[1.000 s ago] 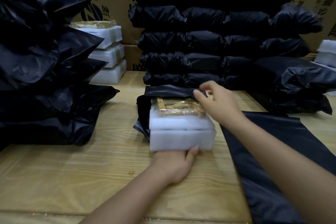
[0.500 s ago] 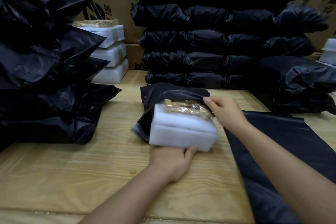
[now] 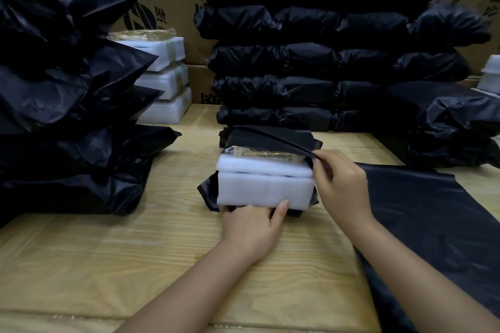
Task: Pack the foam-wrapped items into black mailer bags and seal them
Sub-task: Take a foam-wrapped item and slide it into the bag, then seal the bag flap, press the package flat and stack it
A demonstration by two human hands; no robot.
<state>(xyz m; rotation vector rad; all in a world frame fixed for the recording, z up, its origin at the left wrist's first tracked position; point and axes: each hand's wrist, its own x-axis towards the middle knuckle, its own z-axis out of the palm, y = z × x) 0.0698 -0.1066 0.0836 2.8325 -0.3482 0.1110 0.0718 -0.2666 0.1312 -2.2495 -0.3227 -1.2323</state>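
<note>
Both hands are clamped on one parcel: the left hand [image 3: 251, 227] grips the near edge of the foam-wrapped item [image 3: 263, 186], its fingers hidden beneath, and the right hand [image 3: 341, 186] pinches the mailer bag [image 3: 270, 138] by its upper lip. Flat bags [image 3: 433, 224] lie under the right forearm, and packed bags [image 3: 311, 62] are stacked behind. The item sits half inside the bag on the table [image 3: 135, 251].

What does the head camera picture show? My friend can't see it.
A person's left hand holds a white foam block half inside a black bag on a wooden table, while the right hand pinches the bag's top edge. Piles of filled black bags stand behind and to the left, with flat bags on the right.
</note>
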